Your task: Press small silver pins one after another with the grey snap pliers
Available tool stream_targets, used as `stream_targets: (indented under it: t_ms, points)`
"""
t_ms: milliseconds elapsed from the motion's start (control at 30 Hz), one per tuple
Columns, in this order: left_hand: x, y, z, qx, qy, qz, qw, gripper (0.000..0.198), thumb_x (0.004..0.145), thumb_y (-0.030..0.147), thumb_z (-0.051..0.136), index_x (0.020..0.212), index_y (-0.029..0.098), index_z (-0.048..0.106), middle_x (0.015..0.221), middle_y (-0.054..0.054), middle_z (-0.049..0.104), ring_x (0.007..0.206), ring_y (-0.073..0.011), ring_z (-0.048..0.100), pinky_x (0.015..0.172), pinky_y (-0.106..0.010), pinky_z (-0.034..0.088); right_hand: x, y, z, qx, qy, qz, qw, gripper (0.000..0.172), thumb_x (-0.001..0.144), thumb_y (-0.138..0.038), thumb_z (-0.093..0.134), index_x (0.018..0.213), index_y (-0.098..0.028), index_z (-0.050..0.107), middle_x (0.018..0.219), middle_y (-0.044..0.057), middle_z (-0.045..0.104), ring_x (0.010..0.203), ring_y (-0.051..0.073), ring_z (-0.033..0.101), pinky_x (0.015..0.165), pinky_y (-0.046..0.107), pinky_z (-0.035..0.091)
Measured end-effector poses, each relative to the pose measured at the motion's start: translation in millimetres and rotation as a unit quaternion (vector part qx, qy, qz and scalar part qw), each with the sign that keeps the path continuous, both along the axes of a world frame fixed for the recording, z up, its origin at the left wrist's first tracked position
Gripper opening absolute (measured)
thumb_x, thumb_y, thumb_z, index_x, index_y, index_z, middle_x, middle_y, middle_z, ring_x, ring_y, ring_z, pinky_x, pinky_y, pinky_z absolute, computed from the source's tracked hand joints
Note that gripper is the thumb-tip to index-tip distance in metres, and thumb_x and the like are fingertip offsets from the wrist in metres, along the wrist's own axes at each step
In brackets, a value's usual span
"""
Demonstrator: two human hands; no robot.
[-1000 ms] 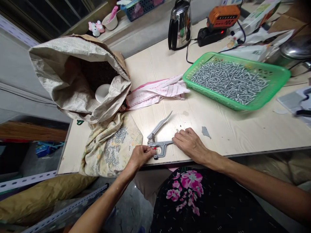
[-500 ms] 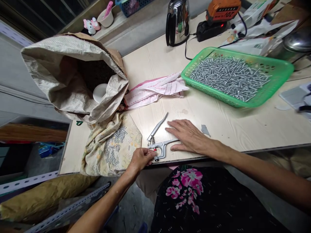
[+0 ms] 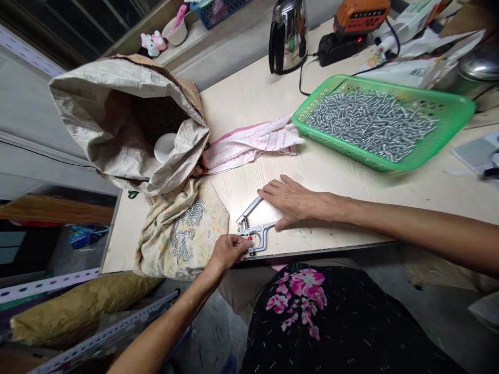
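Observation:
Grey snap pliers [image 3: 259, 236] with a coil spring lie on the table at its front edge, handles spread apart. My right hand [image 3: 286, 200] has its fingers over the end of the upper handle and its thumb against the lower one. At the jaws, beside a small red part, my left hand [image 3: 232, 250] is closed in a pinch; what sits between those fingertips is too small to make out. Left of it, many small metal pins [image 3: 183, 244] lie on a patterned yellowish cloth [image 3: 216, 215].
A green basket [image 3: 351, 150] full of similar metal pins stands at the right. Behind the cloth is an open woven sack [image 3: 86, 114] with a white bowl [image 3: 164, 147] inside. A pink-white towel [image 3: 249, 145], a kettle [image 3: 288, 39] and a battery on a charger [image 3: 343, 48] are farther back.
My right hand has moved left and forward onto the upper handle, which was free before. My left hand stays pinched at the jaws. A grey scrap on the table is now hidden by my right arm.

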State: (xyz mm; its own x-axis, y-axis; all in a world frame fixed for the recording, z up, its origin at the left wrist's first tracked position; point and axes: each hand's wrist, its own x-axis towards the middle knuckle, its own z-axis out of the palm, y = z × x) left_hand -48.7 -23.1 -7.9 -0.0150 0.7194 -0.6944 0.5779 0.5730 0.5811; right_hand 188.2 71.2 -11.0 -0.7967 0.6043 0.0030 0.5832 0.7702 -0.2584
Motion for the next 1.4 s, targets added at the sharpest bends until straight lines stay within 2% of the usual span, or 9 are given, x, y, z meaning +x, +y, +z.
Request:
stream_targets:
  t_ms: [133, 233, 467, 667, 867, 1000, 1167, 1267, 1400]
  points:
    - [1, -1, 3.8, -0.005, 0.024, -0.014, 1.000, 0.039, 0.067, 0.052, 0.069, 0.068, 0.013, 0.064, 0.046, 0.004, 0.051, 0.042, -0.0098, 0.047, 0.045, -0.022, 0.035, 1, -12, 7.4, -0.002, -0.022, -0.026, 0.999, 0.063, 0.065, -0.053, 0.081, 0.107, -0.011, 0.059, 0.106, 0.013, 0.060, 0.097, 0.029, 0.050, 0.083, 0.040, 0.040]
    - [3, -9, 11.7, 0.081, 0.115, -0.078, 0.987, 0.035, 0.078, 0.048, 0.064, 0.066, 0.014, 0.064, 0.053, 0.001, 0.055, 0.050, -0.0123, 0.052, 0.052, -0.024, 0.039, 2, -19, 8.1, 0.001, -0.023, -0.033, 0.999, 0.046, 0.071, -0.046, 0.079, 0.096, -0.013, 0.061, 0.100, 0.011, 0.060, 0.093, 0.026, 0.050, 0.077, 0.036, 0.040]
    - [36, -1, 11.7, 0.423, 0.184, -0.278, 0.843, 0.034, 0.087, 0.034, 0.063, 0.116, 0.016, 0.060, 0.115, -0.012, 0.062, 0.107, -0.0261, 0.056, 0.092, -0.040, 0.048, 2, -22, 7.4, -0.017, -0.007, -0.051, 0.999, 0.046, 0.072, -0.044, 0.080, 0.099, -0.012, 0.060, 0.101, 0.012, 0.059, 0.094, 0.026, 0.050, 0.076, 0.035, 0.041]
    - [50, 37, -0.5, 0.402, 0.168, -0.386, 0.813, 0.064, 0.083, 0.026, 0.068, 0.138, 0.012, 0.038, 0.132, -0.017, 0.051, 0.118, -0.0291, 0.048, 0.100, -0.046, 0.045, 10, -24, 10.2, -0.018, -0.023, -0.069, 0.997, 0.054, 0.065, -0.039, 0.084, 0.104, -0.012, 0.059, 0.102, 0.012, 0.058, 0.094, 0.026, 0.049, 0.075, 0.035, 0.043]
    - [56, 49, 10.5, 0.356, 0.176, -0.453, 0.798, 0.039, 0.087, 0.025, 0.061, 0.123, 0.015, 0.050, 0.114, -0.011, 0.055, 0.105, -0.0259, 0.050, 0.090, -0.041, 0.048, 15, -30, 4.8, -0.033, -0.010, -0.082, 0.996, 0.026, 0.078, -0.027, 0.075, 0.094, -0.011, 0.062, 0.095, 0.011, 0.060, 0.090, 0.024, 0.051, 0.075, 0.034, 0.041]
    - [63, 51, 9.7, 0.346, 0.181, -0.453, 0.802, 0.017, 0.092, 0.025, 0.054, 0.107, 0.017, 0.056, 0.104, -0.008, 0.058, 0.099, -0.0241, 0.051, 0.087, -0.039, 0.047, 15, -32, -4.0, -0.045, 0.011, -0.079, 0.996, 0.006, 0.089, -0.018, 0.058, 0.087, -0.013, 0.061, 0.088, 0.009, 0.060, 0.085, 0.022, 0.052, 0.073, 0.033, 0.038]
    - [66, 52, 6.0, 0.342, 0.191, -0.441, 0.808, 0.012, 0.094, 0.025, 0.051, 0.097, 0.017, 0.058, 0.097, -0.008, 0.060, 0.096, -0.0235, 0.053, 0.084, -0.039, 0.048, 13, -35, -11.7, -0.044, 0.027, -0.088, 0.995, 0.018, 0.094, -0.016, 0.046, 0.086, -0.015, 0.062, 0.083, 0.007, 0.060, 0.080, 0.020, 0.051, 0.072, 0.033, 0.037]
    - [65, 47, 2.5, 0.362, 0.199, -0.423, 0.807, 0.016, 0.094, 0.025, 0.052, 0.106, 0.017, 0.056, 0.104, -0.009, 0.060, 0.100, -0.0237, 0.054, 0.087, -0.040, 0.049, 15, -29, -6.2, -0.036, 0.012, -0.096, 0.995, 0.011, 0.091, -0.022, 0.056, 0.092, -0.013, 0.063, 0.091, 0.010, 0.061, 0.087, 0.022, 0.052, 0.076, 0.033, 0.038]
    - [68, 20, -11.8, 0.447, 0.210, -0.352, 0.795, 0.039, 0.095, 0.019, 0.047, 0.133, 0.018, 0.041, 0.136, -0.016, 0.049, 0.128, -0.0281, 0.046, 0.103, -0.050, 0.044, 26, -8, 7.3, -0.055, 0.000, -0.053, 0.997, 0.036, 0.085, -0.042, 0.067, 0.104, -0.011, 0.064, 0.102, 0.013, 0.060, 0.093, 0.025, 0.051, 0.079, 0.035, 0.038]
